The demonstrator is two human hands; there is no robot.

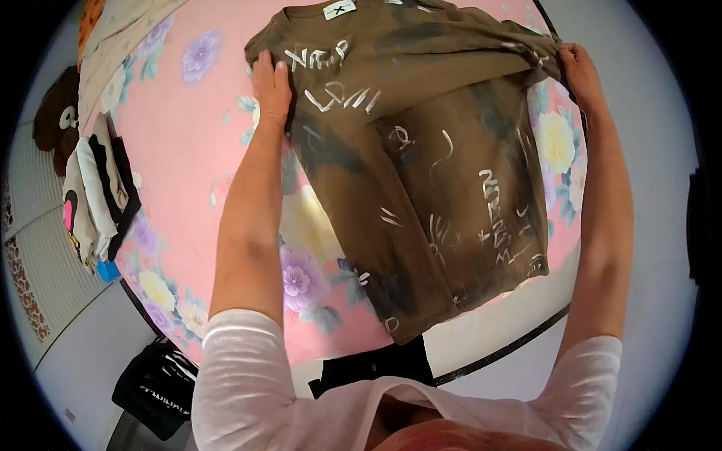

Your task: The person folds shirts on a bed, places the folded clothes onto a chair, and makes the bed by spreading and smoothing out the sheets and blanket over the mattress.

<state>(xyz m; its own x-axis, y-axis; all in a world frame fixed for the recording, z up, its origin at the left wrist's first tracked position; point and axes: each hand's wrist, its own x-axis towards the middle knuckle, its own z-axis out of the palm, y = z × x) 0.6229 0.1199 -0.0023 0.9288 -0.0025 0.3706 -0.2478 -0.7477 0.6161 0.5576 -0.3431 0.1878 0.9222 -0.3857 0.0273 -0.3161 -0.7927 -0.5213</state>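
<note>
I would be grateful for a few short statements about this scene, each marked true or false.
1. The left hand and right hand both touch the brown shirt. True.
2. The shirt's lettering is red. False: it is white.
3. Folded clothes lie to the left of the shirt. True.
4. The neckline is nearest the person. False: it is at the far end.
5. A white label shows at the neckline. True.

The brown shirt (425, 177) (scrawled in white, with dark blotches) lies on flowered cloth (188, 143), neck far, creased at far right.
</note>
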